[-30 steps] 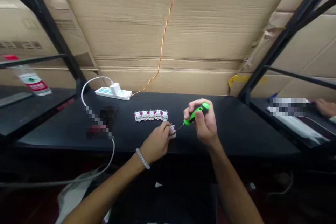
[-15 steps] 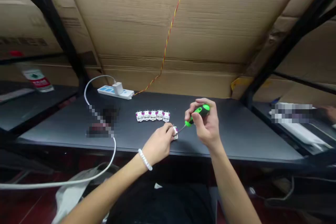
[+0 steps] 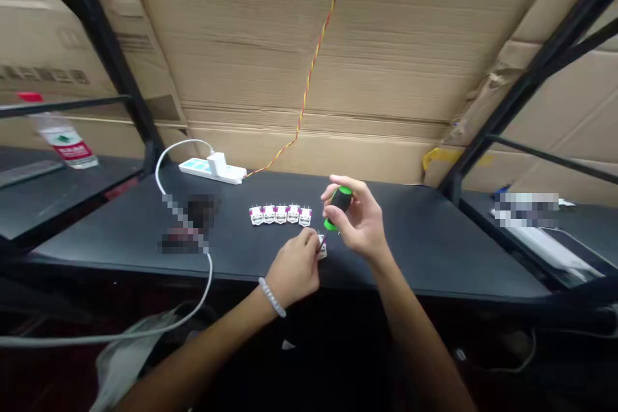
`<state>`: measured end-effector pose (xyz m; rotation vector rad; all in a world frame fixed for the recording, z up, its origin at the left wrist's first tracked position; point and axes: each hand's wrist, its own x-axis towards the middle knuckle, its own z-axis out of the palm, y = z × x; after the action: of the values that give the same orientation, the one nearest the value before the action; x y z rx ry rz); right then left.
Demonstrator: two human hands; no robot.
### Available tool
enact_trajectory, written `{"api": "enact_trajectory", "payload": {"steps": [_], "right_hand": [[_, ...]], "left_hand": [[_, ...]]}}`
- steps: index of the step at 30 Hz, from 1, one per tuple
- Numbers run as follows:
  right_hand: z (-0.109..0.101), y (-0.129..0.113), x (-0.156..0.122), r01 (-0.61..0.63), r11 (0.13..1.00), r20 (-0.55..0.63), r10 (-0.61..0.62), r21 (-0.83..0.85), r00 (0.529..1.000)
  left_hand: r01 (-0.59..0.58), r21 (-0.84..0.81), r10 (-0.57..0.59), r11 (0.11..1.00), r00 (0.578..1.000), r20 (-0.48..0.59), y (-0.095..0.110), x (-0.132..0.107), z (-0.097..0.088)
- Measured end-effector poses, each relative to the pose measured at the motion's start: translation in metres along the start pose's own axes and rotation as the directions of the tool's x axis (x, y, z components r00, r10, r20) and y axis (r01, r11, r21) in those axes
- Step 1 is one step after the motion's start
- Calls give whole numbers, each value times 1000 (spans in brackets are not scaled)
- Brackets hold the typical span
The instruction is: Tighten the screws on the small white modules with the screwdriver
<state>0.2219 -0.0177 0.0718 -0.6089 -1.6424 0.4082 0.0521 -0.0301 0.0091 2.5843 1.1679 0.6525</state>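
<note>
A small white part (image 3: 322,247) is pinched by the closed left hand (image 3: 294,267) on the near side of the dark worktop (image 3: 434,238), seemingly to steady it. A green-and-black screwdriver (image 3: 337,205) is gripped nearly upright by the right hand (image 3: 361,224), tip down at the part. 5 similar parts (image 3: 280,214) are lined up just beyond.

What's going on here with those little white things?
A person works at a black table. The left hand pinches a small white part on it. The right hand holds a green-and-black screwdriver, tip down at that part. Five similar parts sit in a row behind.
</note>
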Motion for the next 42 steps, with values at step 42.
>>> {"api": "enact_trajectory", "payload": {"steps": [42], "right_hand": [[-22, -20, 11, 53, 976, 31, -47, -214, 998]], "left_hand": [[48, 35, -49, 998, 999, 3, 9, 2, -4]]}}
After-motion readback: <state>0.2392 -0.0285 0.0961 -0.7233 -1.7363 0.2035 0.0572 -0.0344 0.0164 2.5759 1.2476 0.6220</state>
